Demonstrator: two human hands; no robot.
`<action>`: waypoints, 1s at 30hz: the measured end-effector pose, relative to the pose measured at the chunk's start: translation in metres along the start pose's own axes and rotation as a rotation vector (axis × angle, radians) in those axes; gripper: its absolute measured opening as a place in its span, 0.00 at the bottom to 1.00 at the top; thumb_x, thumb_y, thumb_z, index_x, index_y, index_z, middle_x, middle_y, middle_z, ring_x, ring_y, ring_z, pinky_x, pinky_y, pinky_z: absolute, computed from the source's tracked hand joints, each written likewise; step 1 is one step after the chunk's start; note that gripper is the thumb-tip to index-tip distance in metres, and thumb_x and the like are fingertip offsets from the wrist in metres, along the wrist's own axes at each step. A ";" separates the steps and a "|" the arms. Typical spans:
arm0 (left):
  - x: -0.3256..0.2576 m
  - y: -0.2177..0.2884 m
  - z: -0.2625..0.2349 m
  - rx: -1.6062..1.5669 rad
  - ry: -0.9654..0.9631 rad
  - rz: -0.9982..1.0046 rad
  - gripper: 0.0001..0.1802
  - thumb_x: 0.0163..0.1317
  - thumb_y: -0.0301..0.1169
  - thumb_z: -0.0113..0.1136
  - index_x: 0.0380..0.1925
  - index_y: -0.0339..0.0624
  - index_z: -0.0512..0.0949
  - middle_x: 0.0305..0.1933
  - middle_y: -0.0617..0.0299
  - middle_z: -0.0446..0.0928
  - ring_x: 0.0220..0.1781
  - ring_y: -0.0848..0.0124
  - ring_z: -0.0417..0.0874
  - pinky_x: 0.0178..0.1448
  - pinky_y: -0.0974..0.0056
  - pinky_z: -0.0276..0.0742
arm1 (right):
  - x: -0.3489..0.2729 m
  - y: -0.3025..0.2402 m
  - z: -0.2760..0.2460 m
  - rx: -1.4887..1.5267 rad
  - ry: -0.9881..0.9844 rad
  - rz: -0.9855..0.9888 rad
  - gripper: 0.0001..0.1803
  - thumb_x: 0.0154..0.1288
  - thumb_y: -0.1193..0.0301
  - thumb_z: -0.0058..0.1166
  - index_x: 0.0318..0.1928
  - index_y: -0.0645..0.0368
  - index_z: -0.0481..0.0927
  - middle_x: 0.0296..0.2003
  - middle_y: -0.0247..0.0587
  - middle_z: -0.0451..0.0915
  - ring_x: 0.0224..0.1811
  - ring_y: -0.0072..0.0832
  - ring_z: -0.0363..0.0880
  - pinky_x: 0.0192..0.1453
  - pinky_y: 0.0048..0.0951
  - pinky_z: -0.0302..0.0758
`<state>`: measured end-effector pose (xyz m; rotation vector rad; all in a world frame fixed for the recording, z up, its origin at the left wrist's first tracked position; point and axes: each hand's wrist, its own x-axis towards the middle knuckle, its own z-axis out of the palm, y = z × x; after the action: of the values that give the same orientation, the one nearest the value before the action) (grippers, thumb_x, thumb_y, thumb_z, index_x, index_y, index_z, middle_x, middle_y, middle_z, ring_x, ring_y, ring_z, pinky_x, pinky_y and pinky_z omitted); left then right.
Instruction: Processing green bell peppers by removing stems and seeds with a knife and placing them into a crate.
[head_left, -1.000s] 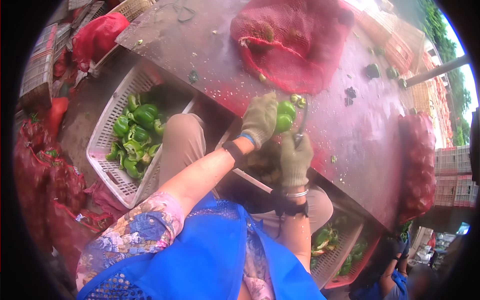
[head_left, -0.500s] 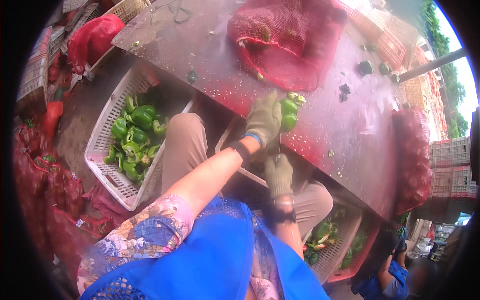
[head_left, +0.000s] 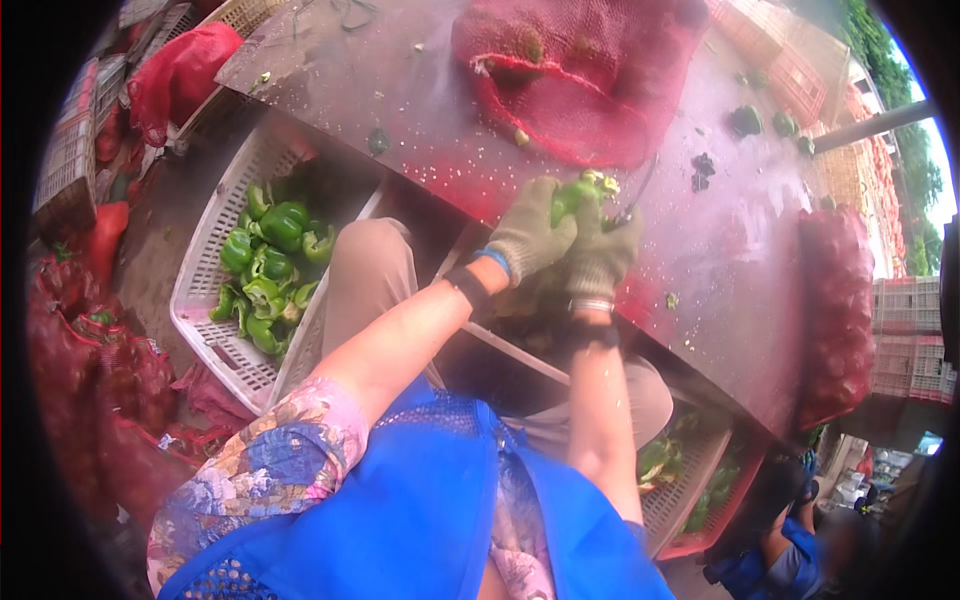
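Observation:
My left hand [head_left: 530, 228], in an olive knit glove, is closed around a green bell pepper [head_left: 570, 196] above the table's near edge. Pale cut flesh shows at the pepper's top. Pressed close beside it, my gloved right hand [head_left: 604, 248] grips a knife [head_left: 648, 182], whose thin blade points up and away from the pepper. Fingers of the right hand also touch the pepper; their exact hold is partly hidden. Just beyond both hands, a red mesh sack [head_left: 590, 100] lies with its mouth toward me, a few green shapes showing in it.
A white crate [head_left: 190, 270] of cut green peppers [head_left: 270, 270] stands left of my knee. Another crate [head_left: 690, 480] with peppers is at my right. On the wet metal table [head_left: 720, 300] are scattered seeds and scraps. A full red mesh sack [head_left: 835, 310] stands at its right edge.
My right hand has risen from below the pepper to beside it, bringing the knife up. The blade now points away to the upper right. My left hand still holds the pepper.

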<state>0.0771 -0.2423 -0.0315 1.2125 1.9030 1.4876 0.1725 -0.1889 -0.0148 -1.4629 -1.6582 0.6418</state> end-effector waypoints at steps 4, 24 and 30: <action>-0.014 0.010 0.017 0.184 0.019 0.276 0.18 0.51 0.26 0.60 0.43 0.39 0.70 0.45 0.45 0.71 0.49 0.47 0.73 0.56 0.53 0.70 | 0.061 0.027 0.007 -0.155 -0.025 0.233 0.41 0.56 0.47 0.65 0.55 0.71 0.70 0.39 0.58 0.81 0.45 0.46 0.82 0.49 0.39 0.78; -0.001 -0.048 -0.061 -1.410 -0.379 -0.300 0.16 0.64 0.33 0.57 0.49 0.39 0.73 0.46 0.51 0.78 0.43 0.62 0.83 0.47 0.61 0.82 | -0.014 -0.072 -0.014 0.610 -0.296 0.217 0.11 0.64 0.66 0.59 0.41 0.60 0.83 0.22 0.27 0.75 0.18 0.13 0.69 0.20 0.17 0.63; -0.009 -0.029 -0.082 -1.448 -0.368 -0.235 0.20 0.64 0.32 0.56 0.55 0.38 0.74 0.50 0.59 0.77 0.49 0.70 0.81 0.55 0.65 0.78 | -0.029 -0.086 -0.008 0.395 -0.500 -0.046 0.18 0.60 0.64 0.66 0.44 0.63 0.82 0.29 0.31 0.81 0.28 0.17 0.76 0.32 0.22 0.74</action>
<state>0.0078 -0.2957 -0.0333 0.4418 0.3619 1.7163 0.1308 -0.2351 0.0523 -1.0248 -1.7879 1.3065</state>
